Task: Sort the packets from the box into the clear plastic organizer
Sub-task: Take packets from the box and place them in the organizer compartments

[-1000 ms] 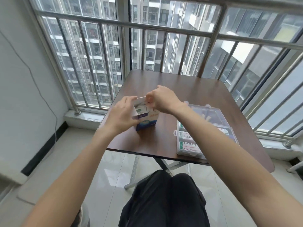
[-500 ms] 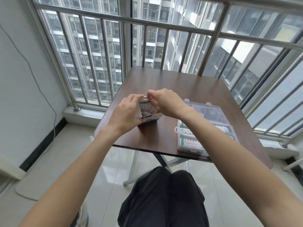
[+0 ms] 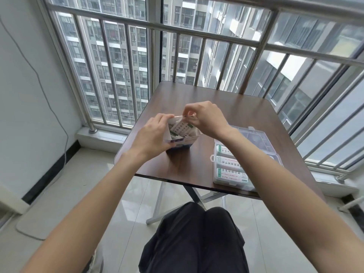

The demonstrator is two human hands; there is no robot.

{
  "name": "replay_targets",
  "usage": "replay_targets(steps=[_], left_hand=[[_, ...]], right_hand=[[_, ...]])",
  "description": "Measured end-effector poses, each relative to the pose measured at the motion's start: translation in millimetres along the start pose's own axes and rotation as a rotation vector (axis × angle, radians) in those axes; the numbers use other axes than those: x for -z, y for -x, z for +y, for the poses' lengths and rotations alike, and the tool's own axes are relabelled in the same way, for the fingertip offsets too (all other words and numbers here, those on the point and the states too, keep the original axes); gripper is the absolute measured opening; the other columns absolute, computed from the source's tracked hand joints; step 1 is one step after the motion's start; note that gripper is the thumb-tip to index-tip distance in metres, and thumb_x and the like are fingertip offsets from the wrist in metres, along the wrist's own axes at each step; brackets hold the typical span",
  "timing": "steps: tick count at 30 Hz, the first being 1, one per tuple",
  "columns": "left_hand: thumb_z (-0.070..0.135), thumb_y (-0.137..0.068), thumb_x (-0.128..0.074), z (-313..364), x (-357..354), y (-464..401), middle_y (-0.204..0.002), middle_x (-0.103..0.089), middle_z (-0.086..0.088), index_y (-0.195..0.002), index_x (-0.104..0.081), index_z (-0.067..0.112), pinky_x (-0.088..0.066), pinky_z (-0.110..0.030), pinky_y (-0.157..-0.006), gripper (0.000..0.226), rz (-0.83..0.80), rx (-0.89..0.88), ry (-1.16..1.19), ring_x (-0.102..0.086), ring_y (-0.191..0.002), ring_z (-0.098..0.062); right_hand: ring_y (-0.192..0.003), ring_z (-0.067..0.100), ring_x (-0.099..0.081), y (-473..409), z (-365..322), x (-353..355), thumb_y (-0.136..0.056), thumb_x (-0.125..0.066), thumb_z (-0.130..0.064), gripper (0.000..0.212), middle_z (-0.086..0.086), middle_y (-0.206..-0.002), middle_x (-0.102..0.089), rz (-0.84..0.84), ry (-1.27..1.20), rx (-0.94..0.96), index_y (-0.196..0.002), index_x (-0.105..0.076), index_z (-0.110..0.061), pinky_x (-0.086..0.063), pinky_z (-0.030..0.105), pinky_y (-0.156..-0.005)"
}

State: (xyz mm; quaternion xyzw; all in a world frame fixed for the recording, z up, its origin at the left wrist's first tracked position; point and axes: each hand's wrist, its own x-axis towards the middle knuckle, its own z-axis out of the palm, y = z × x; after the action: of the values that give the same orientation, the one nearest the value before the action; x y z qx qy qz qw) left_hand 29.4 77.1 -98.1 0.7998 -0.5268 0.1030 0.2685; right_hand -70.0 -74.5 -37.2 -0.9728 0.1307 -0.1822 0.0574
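Cardboard box (image 3: 182, 141) now gapes open, packets (image 3: 180, 128) exposed between both hands.

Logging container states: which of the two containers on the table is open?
The box between both hands: flaps up, packets showing. The clear organizer beside it has its lid down.

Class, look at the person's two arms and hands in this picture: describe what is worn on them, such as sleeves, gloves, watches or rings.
Both forearms are bare right up to the bottom edge of the picture, with no sleeve showing. The left hand and right hand wear no gloves, and no watch, bracelet or ring is visible on either wrist or on the fingers that show.
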Motion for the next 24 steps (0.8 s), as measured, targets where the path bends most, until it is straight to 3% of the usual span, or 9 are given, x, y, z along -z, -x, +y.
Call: replay_targets(steps=[8, 15, 21, 24], left_hand=[[0.035, -0.067, -0.082, -13, 4, -19, -0.135, -0.049, -0.001, -0.139, -0.037, 0.019, -0.037, -0.031, -0.096, 0.087, -0.157, 0.145, 0.176, -0.046, -0.123, -0.018], [0.025, -0.064, -0.085, -20, 17, -27, -0.139, -0.047, -0.004, -0.147, -0.016, 0.028, -0.032, -0.026, -0.094, 0.107, -0.270, 0.272, 0.362, -0.041, -0.129, -0.020], [0.027, -0.063, -0.085, -17, 17, -28, -0.141, -0.045, -0.003, -0.149, -0.011, 0.029, -0.037, -0.035, -0.104, 0.114, -0.284, 0.247, 0.317, -0.041, -0.130, -0.019], [0.043, -0.062, -0.084, -20, 15, -28, -0.144, -0.041, -0.003, -0.150, -0.006, 0.028, -0.035, -0.041, -0.107, 0.119, -0.291, 0.271, 0.327, -0.037, -0.132, -0.020]], right_hand=[[-0.084, 0.016, -0.066, -8, 3, 0, -0.089, -0.063, -0.023, 0.008, -0.003, -0.095, -0.073, 0.120, -0.152, -0.094, -0.091, -0.070, -0.021, -0.054, 0.035, -0.070], [-0.083, 0.013, -0.066, -15, 17, -9, -0.084, -0.067, -0.008, 0.006, -0.002, -0.087, -0.069, 0.191, -0.540, -0.237, -0.087, -0.070, -0.013, -0.057, 0.033, -0.079], [-0.091, 0.023, -0.066, -12, 14, -12, -0.085, -0.067, -0.005, 0.013, 0.009, -0.094, -0.069, 0.232, -0.975, -0.413, -0.082, -0.065, -0.017, -0.058, 0.032, -0.076], [-0.093, 0.025, -0.066, -13, 12, -14, -0.087, -0.064, -0.005, 0.013, 0.009, -0.094, -0.068, 0.261, -1.073, -0.467, -0.082, -0.063, -0.017, -0.058, 0.035, -0.077]])
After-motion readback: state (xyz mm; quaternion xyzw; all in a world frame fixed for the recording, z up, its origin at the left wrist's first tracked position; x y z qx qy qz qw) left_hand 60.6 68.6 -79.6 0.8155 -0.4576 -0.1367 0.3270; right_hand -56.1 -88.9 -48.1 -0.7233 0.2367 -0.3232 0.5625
